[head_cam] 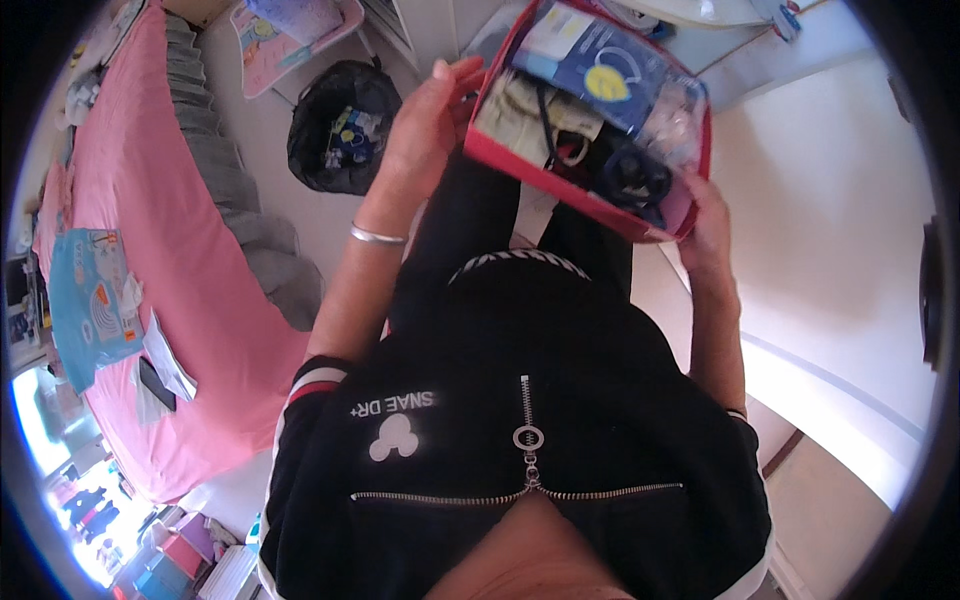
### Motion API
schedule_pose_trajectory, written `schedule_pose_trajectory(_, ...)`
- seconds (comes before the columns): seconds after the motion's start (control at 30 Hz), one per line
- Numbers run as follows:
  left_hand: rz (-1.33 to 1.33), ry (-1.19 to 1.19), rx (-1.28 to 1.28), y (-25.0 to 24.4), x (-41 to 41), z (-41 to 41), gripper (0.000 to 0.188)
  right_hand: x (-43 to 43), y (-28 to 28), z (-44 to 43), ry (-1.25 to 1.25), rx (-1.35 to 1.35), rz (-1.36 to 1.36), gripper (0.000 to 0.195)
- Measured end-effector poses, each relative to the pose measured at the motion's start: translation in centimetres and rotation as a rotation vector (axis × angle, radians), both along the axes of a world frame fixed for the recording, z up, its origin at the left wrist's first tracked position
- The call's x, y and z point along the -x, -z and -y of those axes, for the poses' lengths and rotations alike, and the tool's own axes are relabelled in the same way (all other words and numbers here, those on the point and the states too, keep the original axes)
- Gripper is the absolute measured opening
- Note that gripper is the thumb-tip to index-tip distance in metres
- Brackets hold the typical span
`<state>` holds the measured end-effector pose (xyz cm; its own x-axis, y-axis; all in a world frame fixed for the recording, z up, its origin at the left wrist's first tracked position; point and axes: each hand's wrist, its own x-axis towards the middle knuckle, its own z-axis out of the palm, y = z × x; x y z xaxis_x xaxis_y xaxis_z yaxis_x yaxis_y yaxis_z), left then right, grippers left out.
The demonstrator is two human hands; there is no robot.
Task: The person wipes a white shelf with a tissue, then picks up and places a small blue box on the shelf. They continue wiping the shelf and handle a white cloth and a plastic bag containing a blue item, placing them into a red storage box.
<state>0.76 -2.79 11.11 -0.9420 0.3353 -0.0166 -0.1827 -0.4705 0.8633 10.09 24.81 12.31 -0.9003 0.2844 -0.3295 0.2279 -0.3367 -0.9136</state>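
Note:
A red open box (551,184) is held in front of my legs, tilted in the view. My right hand (705,217) grips its lower right corner, fingers partly hidden by the wall. At the left side, my left hand (431,124) supports the box, its fingertips partly behind the edge. Inside lies a dark blue printed packet (600,71) with a yellow round picture. Near it are a clear plastic wrapping (675,112), a cream-coloured folded item (514,116), a dark strap or cord (546,124) and a dark blue bundled item (637,176).
Left of my legs stands a black-lined bin (311,135) with wrappers inside. A pink-covered bed (202,300) bears a light blue package (94,300) and a dark phone-like object (157,384). Beyond the bin is a pink folding table (259,56). A white surface (825,217) lies at right.

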Motion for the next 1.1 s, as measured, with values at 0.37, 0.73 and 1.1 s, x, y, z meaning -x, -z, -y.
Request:
schedule_pose_trajectory(0.37,-0.136,-0.138,0.684,9.6,-1.2,0.4,0.042,1.8,-10.3,-1.8,0.098,0.162,-0.194,0.031)
schedule_pose_trajectory(0.73,-0.569,-0.177,0.907,6.2,-1.6,-1.9,0.068,3.9,-16.4,-2.7,0.116,0.034,-0.318,0.034)
schedule_pose_trajectory(1.1,-0.209,0.117,-0.308,-6.5,-1.7,-0.3,0.093,2.3,-14.6,0.4,0.015,0.065,-0.178,0.038)
